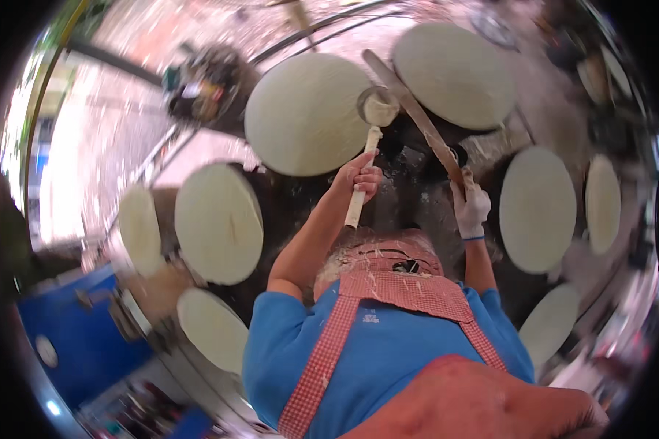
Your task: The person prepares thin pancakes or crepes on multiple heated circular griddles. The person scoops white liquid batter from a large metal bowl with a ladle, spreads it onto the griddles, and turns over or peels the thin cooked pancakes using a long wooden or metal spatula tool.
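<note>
My bare left hand is closed around the pale, batter-smeared handle of a ladle. The ladle's round bowl holds a pale, thick batter and lies over the right edge of a large pale round sheet. In a white knit glove, my right hand grips the near end of a long wooden stick. The stick slants away to the upper left, passing close beside the ladle bowl. Past its right side lies a second large pale round.
More pale rounds stand at the left and at the right, partly ringed by dark surfaces. A cluttered stand is at the upper left. A blue panel is at the lower left. My checked apron is splashed with batter.
</note>
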The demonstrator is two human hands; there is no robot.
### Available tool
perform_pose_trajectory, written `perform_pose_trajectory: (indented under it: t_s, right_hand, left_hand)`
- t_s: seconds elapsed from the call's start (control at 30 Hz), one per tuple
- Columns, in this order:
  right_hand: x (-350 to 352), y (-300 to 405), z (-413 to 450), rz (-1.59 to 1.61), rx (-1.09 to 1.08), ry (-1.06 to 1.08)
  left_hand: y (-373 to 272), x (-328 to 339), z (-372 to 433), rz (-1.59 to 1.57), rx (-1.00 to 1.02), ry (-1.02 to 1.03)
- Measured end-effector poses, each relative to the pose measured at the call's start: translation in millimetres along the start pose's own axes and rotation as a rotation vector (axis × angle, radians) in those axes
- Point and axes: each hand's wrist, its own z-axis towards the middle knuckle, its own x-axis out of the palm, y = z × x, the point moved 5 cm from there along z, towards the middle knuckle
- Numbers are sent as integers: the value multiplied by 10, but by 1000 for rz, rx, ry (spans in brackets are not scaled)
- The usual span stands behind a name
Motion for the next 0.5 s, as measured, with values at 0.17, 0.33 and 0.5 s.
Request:
perform_pose_trajectory:
  t_s: [0.17, 0.33, 0.5]
  right_hand:
    - [426, 12, 65, 442, 173, 290]
    - [685, 270, 389, 607, 106, 628]
    - [928, 1066, 400, 465, -184, 856]
  left_hand:
    - [200, -344, -491, 118, 330, -67]
    - [1085, -866, -1249, 221, 673, -101]
    - [1878, -1968, -1672, -281, 789, -341]
